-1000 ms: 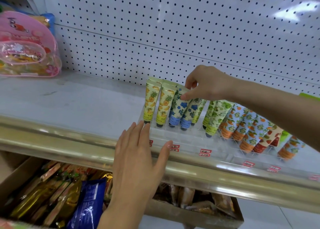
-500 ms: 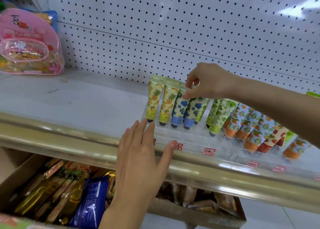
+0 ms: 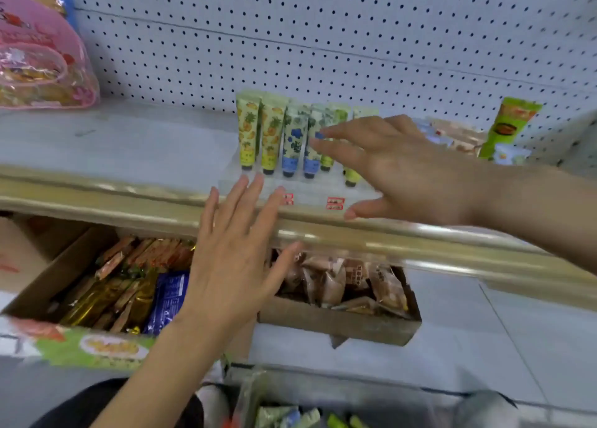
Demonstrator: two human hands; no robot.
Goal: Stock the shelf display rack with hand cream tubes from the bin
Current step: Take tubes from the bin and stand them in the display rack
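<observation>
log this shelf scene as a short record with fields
display rack: clear, standing on the shelf
hand cream tubes: upright in the rack, caps down; yellow, blue and green prints
left hand: open, fingers straight, over the shelf rail by the rack's front
right hand: open, fingers spread in front of the tubes, holding nothing
below shelf: cardboard box of snack packets

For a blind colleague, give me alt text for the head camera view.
Two open, empty hands hover at a clear display rack of standing hand cream tubes on a shelf: right hand spread before the tubes, left hand near the rack's front edge. A cardboard box of snack packets sits below.
</observation>
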